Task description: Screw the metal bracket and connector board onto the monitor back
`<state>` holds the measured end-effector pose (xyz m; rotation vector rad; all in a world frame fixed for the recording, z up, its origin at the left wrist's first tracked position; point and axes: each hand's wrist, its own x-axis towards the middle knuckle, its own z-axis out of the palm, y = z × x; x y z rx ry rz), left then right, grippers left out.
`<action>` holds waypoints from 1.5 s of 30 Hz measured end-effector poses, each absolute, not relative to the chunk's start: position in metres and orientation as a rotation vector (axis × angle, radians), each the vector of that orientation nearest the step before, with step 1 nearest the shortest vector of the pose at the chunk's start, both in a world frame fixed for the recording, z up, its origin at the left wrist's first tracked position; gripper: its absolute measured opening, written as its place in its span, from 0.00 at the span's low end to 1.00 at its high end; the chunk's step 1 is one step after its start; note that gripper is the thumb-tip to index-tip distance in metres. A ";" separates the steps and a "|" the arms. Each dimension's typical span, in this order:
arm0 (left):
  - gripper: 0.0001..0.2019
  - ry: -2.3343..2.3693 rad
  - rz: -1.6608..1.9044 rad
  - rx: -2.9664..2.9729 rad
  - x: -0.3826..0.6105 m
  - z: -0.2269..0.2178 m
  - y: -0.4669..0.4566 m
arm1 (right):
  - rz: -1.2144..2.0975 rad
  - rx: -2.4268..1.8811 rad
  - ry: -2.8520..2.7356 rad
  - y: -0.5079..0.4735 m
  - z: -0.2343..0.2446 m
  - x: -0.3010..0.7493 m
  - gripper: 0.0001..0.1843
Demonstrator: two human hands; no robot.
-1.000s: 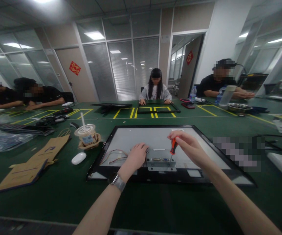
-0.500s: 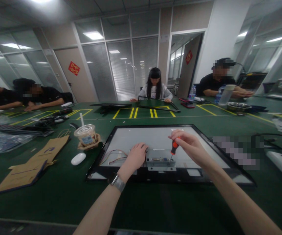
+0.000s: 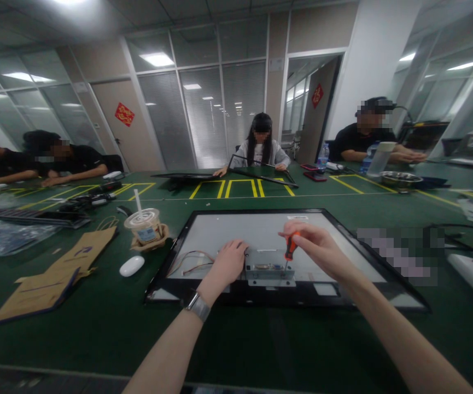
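Note:
A flat display panel (image 3: 220, 227) with a black frame lies on the table with its pale back up. On it sits a metal bracket (image 3: 256, 280) with connector ports along its near side. My right hand (image 3: 316, 243) is closed around an orange and black screwdriver (image 3: 290, 246). Its shaft points down, the tip at the right end of the bracket. My left hand (image 3: 230, 260) lies on the panel against the bracket's left side, fingers stretched out; their tips are partly hidden. Thin wires (image 3: 191, 262) run across the panel left of that hand.
Left of the panel stand a drink cup (image 3: 142, 225) in a cardboard holder, a white mouse (image 3: 132, 266) and a brown paper bag (image 3: 78, 257). Across the table a person (image 3: 261, 145) handles a thin black frame (image 3: 263, 179). A metal bowl (image 3: 400, 179) stands at right.
My right hand and the screwdriver handle have shifted slightly left, the tip staying at the bracket. Across the table, the person's black frame has tilted up on its left side. My left hand is unmoved.

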<state>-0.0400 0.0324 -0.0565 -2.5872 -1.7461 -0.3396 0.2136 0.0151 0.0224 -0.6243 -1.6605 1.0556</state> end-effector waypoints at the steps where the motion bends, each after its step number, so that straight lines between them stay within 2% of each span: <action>1: 0.20 -1.743 -0.341 -2.583 -0.040 -0.057 0.032 | 1.080 -0.638 -1.658 0.015 0.022 0.214 0.13; 4: 0.20 -1.742 -0.318 -2.574 -0.040 -0.056 0.032 | 1.165 -0.627 -1.646 0.015 0.020 0.213 0.17; 14: 0.20 -1.740 -0.315 -2.573 -0.040 -0.058 0.033 | 1.044 -0.624 -1.708 0.016 0.024 0.215 0.13; 19: 0.20 -1.759 -0.322 -2.571 -0.039 -0.056 0.031 | 1.220 -0.622 -1.871 0.008 0.036 0.223 0.16; 22: 0.20 -1.753 -0.337 -2.577 -0.040 -0.059 0.033 | 1.062 -0.691 -1.848 0.012 0.033 0.223 0.17; 28: 0.21 -1.733 -0.331 -2.578 -0.040 -0.058 0.032 | 0.403 -0.848 -1.820 0.023 0.019 0.217 0.14; 30: 0.21 -1.737 -0.320 -2.579 -0.039 -0.055 0.031 | 0.401 -0.836 -1.843 0.023 0.019 0.217 0.12; 35: 0.21 -1.749 -0.315 -2.588 -0.038 -0.053 0.030 | 0.716 -0.767 -1.822 0.020 0.020 0.217 0.16; 42: 0.20 -1.747 -0.343 -2.591 -0.040 -0.058 0.033 | 0.438 -0.842 -1.802 0.017 0.019 0.213 0.12; 45: 0.21 -1.744 -0.327 -2.583 -0.040 -0.058 0.033 | 0.486 -0.808 -1.833 0.017 0.018 0.213 0.15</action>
